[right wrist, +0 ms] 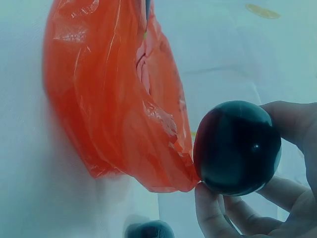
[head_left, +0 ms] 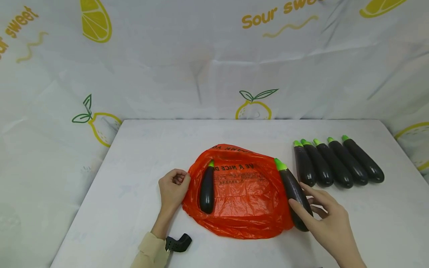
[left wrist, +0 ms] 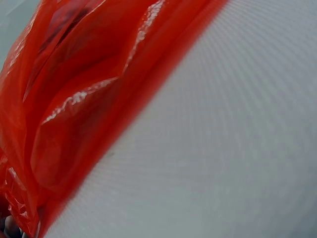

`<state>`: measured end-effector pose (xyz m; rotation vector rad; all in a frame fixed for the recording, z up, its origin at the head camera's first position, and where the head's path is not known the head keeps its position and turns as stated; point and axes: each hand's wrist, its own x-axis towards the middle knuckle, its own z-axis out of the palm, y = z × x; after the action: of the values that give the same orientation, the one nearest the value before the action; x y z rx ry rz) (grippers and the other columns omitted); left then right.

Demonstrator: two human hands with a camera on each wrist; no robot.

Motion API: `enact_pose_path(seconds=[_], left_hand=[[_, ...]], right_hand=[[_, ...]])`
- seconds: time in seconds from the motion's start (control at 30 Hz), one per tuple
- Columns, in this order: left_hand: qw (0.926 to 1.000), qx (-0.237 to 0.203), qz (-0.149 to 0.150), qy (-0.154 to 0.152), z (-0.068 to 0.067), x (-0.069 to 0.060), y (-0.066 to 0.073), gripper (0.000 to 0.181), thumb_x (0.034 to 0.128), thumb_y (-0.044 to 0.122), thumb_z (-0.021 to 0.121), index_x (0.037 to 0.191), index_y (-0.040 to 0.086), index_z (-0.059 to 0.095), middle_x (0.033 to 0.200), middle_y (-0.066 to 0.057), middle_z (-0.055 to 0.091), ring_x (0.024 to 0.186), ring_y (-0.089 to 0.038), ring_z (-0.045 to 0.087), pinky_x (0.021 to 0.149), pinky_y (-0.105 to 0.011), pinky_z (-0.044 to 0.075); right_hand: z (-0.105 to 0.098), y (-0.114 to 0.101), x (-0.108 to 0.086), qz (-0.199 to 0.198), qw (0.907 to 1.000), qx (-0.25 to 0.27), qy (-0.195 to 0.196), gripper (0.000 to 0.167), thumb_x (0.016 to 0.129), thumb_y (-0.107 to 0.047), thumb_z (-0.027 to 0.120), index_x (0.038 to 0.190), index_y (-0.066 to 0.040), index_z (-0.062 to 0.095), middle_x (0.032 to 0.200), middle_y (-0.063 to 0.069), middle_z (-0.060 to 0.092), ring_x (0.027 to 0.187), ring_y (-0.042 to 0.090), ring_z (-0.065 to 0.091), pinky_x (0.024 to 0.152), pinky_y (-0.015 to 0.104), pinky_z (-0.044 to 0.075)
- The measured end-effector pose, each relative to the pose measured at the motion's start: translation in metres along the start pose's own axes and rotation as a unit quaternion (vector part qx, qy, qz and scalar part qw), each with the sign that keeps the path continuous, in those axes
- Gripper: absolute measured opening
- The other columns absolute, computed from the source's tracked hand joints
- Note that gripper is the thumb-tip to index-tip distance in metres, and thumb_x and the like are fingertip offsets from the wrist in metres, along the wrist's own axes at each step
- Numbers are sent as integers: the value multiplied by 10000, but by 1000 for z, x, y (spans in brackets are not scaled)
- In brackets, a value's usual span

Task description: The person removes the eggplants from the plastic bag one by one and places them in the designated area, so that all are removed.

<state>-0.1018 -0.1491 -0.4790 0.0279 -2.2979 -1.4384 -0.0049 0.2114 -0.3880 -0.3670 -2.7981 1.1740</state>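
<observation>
A red plastic bag [head_left: 241, 227] lies spread on the table with its mouth facing up. Inside it, toward the left, rests one dark eggplant [head_left: 207, 190] with a green stem end. My left hand [head_left: 174, 188] pinches the bag's left rim with curled fingers; in the left wrist view the fingers are almost wholly out of frame. At the bag's right rim, my right hand [head_left: 323, 214] grips a second eggplant [head_left: 295, 193] between thumb and fingers, its green end pointing up and left over the rim. The right wrist view shows this eggplant's rounded end [right wrist: 237, 148] close beside the bag.
Several more eggplants [head_left: 338, 163] lie side by side at the table's right, green ends toward the back. A black curved strap piece [head_left: 179, 243] sits at the left wrist. Behind the white table [head_left: 134, 149] hangs a curtain [head_left: 167, 74] printed with lemons.
</observation>
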Motion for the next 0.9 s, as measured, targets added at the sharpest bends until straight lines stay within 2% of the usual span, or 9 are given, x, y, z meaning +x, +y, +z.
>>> enact_pose_path(seconds=[0.17, 0.23, 0.43, 0.57, 0.63, 0.73, 0.8, 0.9], left_hand=[[10000, -22, -12, -4, 0, 0, 0, 49, 842, 42, 711, 798, 53, 731, 652, -75, 616, 600, -94, 497, 569, -179, 457], [10000, -22, -13, -6, 0, 0, 0, 53, 841, 41, 709, 794, 53, 729, 651, -75, 614, 598, -91, 495, 566, -178, 453], [10000, -44, 12, 3, 0, 0, 0, 55, 838, 36, 708, 789, 51, 728, 648, -76, 614, 594, -86, 493, 562, -171, 450], [10000, -66, 26, 1, 0, 0, 0, 52, 838, 35, 708, 792, 49, 729, 648, -78, 615, 593, -87, 494, 562, -169, 448], [10000, -71, 13, -1, 0, 0, 0, 52, 839, 38, 707, 794, 50, 729, 649, -77, 615, 595, -88, 494, 562, -170, 450], [10000, -48, 18, 0, 0, 0, 0, 51, 840, 40, 707, 795, 50, 730, 650, -76, 617, 597, -89, 496, 564, -172, 453], [10000, -32, 33, -2, 0, 0, 0, 51, 839, 40, 708, 794, 50, 729, 651, -76, 618, 598, -89, 497, 565, -172, 454], [10000, -23, 51, -5, 0, 0, 0, 49, 838, 40, 709, 794, 47, 728, 653, -78, 619, 599, -88, 498, 567, -171, 456]], right_hand=[[-1, 2, -2, 165, 9998, -69, -31, 612, 870, -321, 808, 1408, -108, 611, 1283, 189, 632, 1001, 267, 592, 697, 63, 461], [-1, 4, -3, 246, 9997, -86, -17, 619, 870, -320, 807, 1410, -92, 607, 1276, 206, 627, 1019, 308, 599, 690, 65, 458], [-4, 11, -6, 604, 9980, -163, -47, 640, 883, -371, 787, 1430, -102, 589, 1281, 198, 618, 1018, 291, 595, 680, 41, 434], [-6, 17, -9, 858, 9960, -219, -87, 672, 888, -419, 771, 1454, -120, 567, 1281, 182, 614, 1068, 306, 591, 670, 53, 461], [-7, 21, -11, 943, 9952, -226, -88, 687, 887, -432, 768, 1459, -114, 561, 1275, 193, 613, 1098, 335, 589, 685, 134, 546], [-8, 26, -13, 1111, 9935, -253, -57, 704, 883, -452, 766, 1461, -111, 557, 1294, 217, 606, 1113, 371, 590, 732, 334, 630], [-8, 29, -13, 1257, 9917, -256, -37, 712, 883, -460, 763, 1466, -111, 553, 1311, 234, 595, 1106, 387, 591, 773, 473, 630], [-9, 34, -13, 1490, 9884, -276, -88, 730, 890, -477, 749, 1484, -112, 532, 1349, 248, 572, 1117, 400, 580, 848, 560, 601]])
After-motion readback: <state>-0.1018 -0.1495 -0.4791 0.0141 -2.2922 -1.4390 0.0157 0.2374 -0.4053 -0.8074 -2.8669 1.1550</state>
